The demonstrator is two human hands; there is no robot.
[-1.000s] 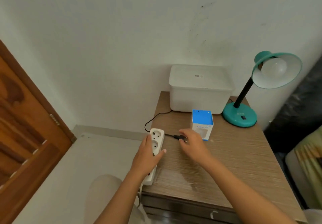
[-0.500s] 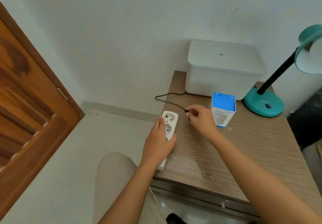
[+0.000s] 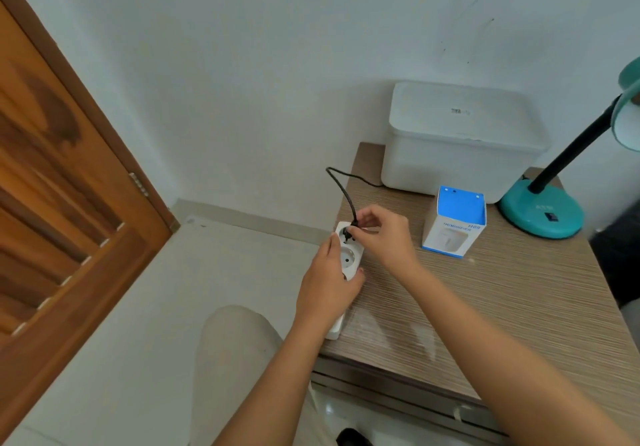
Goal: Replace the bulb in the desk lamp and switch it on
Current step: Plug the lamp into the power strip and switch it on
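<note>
Raised since a moment ago, the plug point(image 3: 350, 231) now meets the power strip's point(image 3: 349, 255) far socket, pinched by the right hand point(image 3: 382, 234); the left hand point(image 3: 327, 289) clamps the strip at the table's point(image 3: 502, 307) left edge.

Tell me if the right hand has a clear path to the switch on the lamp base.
Probably yes. Only bare tabletop lies between the right hand and the switch, passing in front of the blue box. But its fingers hold the plug, so it is occupied.
</note>
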